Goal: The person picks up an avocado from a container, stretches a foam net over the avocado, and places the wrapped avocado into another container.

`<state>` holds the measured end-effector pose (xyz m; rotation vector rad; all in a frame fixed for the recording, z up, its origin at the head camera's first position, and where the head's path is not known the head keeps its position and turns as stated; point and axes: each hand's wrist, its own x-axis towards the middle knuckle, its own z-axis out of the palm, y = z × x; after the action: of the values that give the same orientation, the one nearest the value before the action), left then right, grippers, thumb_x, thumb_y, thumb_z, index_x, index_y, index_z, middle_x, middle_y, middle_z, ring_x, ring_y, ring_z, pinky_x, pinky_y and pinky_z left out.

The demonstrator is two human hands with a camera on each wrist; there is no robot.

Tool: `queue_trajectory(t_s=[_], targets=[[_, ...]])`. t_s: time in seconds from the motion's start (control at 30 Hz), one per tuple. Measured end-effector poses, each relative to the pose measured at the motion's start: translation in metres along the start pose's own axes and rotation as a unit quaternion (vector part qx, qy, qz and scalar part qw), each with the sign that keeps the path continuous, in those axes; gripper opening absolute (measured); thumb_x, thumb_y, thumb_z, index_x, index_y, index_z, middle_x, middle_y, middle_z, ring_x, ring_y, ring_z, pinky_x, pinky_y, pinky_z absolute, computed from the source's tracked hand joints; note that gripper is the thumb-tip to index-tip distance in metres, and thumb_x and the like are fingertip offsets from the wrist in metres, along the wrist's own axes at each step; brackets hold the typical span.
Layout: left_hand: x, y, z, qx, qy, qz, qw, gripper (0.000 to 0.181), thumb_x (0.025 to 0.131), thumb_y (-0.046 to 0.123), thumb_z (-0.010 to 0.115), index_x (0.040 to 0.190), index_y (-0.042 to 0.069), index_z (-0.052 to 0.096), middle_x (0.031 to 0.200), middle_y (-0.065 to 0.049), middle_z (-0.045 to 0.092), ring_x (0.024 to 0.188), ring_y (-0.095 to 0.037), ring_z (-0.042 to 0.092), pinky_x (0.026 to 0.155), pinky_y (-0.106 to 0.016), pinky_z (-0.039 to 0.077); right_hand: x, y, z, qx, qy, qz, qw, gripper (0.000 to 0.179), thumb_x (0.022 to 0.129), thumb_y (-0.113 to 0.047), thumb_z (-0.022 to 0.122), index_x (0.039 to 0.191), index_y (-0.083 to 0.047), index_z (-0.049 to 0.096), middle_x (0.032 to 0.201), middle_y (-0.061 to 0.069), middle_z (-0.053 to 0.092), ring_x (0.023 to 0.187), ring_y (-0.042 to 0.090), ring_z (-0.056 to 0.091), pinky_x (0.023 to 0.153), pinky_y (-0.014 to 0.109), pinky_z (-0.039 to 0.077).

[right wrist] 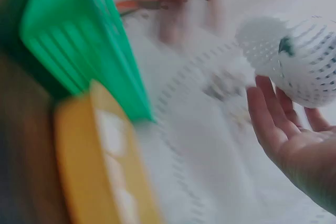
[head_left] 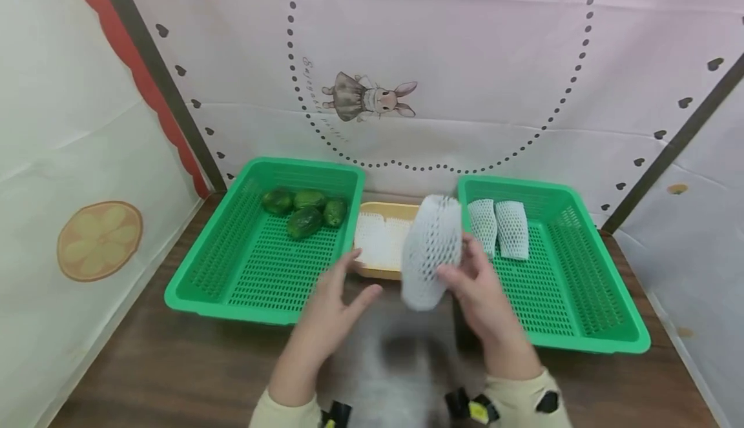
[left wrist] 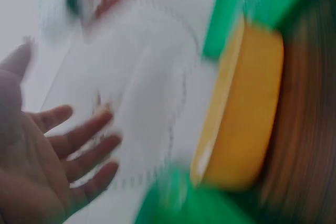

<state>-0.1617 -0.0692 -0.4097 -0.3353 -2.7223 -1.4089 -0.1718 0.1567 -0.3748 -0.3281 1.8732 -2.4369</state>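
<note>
My right hand grips a white foam net sleeve between thumb and fingers, holding it up above the table. Through the sleeve's end something dark green shows inside in the right wrist view; most of it is hidden by the netting. To the left, my left hand holds nothing, its fingers spread and its thumb apart, near the right rim of the left green basket. Several dark green, wrinkled fruits lie at the back of that basket.
Between the baskets sits a yellow tray with flat white foam sleeves in it. The right green basket holds two netted items at its back left. A printed cloth hangs behind.
</note>
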Motion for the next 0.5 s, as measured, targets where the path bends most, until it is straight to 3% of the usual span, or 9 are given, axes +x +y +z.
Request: queue_trajectory(t_s=[0.1, 0.17, 0.27, 0.33, 0.4, 0.5], targets=[[0.004, -0.021, -0.008, 0.138, 0.03, -0.042, 0.9891, 0.069, 0.085, 0.047, 0.061, 0.14, 0.012, 0.038, 0.136, -0.016, 0.041, 0.125, -0.036, 0.035, 0.097, -0.057, 0.031, 0.015, -0.031, -0.025, -0.033, 0.0, -0.005, 0.9994, 0.048, 0.086, 0.0, 0.053, 0.129, -0.013, 0.035, 0.123, 0.015, 0.041, 0.108, 0.024, 0.05, 0.089, 0.035, 0.045], [0.007, -0.032, -0.007, 0.181, 0.03, -0.06, 0.9813, 0.065, 0.086, 0.042, 0.063, 0.139, 0.013, 0.04, 0.135, -0.019, 0.042, 0.119, -0.038, 0.041, 0.091, -0.056, 0.036, 0.026, -0.05, -0.043, -0.052, 0.003, -0.007, 0.9986, 0.045, 0.09, -0.002, 0.052, 0.13, -0.012, 0.034, 0.124, 0.013, 0.04, 0.109, 0.023, 0.05, 0.089, 0.033, 0.045], [0.009, -0.04, -0.002, 0.222, 0.03, -0.067, 0.9724, 0.056, 0.089, 0.035, 0.061, 0.139, 0.019, 0.042, 0.097, -0.016, 0.061, 0.078, -0.032, 0.059, 0.06, -0.045, 0.047, 0.042, -0.072, -0.071, -0.066, 0.025, 0.015, 0.9974, 0.049, 0.093, -0.009, 0.053, 0.136, -0.011, 0.03, 0.125, 0.009, 0.041, 0.108, 0.019, 0.05, 0.087, 0.029, 0.046], [0.01, -0.041, 0.003, 0.245, 0.04, -0.058, 0.9669, 0.05, 0.09, 0.032, 0.058, 0.137, 0.021, 0.045, 0.065, -0.008, 0.056, 0.049, -0.023, 0.05, 0.042, -0.036, 0.038, 0.052, -0.082, -0.09, -0.071, 0.044, 0.04, 0.9956, 0.057, 0.093, -0.015, 0.055, 0.141, -0.011, 0.025, 0.124, 0.005, 0.042, 0.107, 0.016, 0.051, 0.085, 0.026, 0.045], [0.01, -0.041, 0.007, 0.261, 0.048, -0.055, 0.9625, 0.045, 0.091, 0.03, 0.056, 0.136, 0.024, 0.048, 0.047, -0.001, 0.039, 0.038, -0.016, 0.033, 0.036, -0.031, 0.026, 0.059, -0.089, -0.111, -0.071, 0.071, 0.066, 0.9927, 0.065, 0.092, -0.019, 0.058, 0.145, -0.013, 0.02, 0.122, 0.001, 0.043, 0.105, 0.014, 0.051, 0.082, 0.024, 0.046], [0.009, -0.042, 0.008, 0.274, 0.061, -0.052, 0.9585, 0.042, 0.092, 0.03, 0.055, 0.134, 0.024, 0.051, 0.043, 0.002, 0.034, 0.036, -0.014, 0.029, 0.036, -0.029, 0.023, 0.072, -0.087, -0.139, -0.056, 0.112, 0.098, 0.9873, 0.075, 0.09, -0.026, 0.061, 0.148, -0.017, 0.015, 0.119, -0.002, 0.043, 0.104, 0.012, 0.051, 0.078, 0.022, 0.047]])
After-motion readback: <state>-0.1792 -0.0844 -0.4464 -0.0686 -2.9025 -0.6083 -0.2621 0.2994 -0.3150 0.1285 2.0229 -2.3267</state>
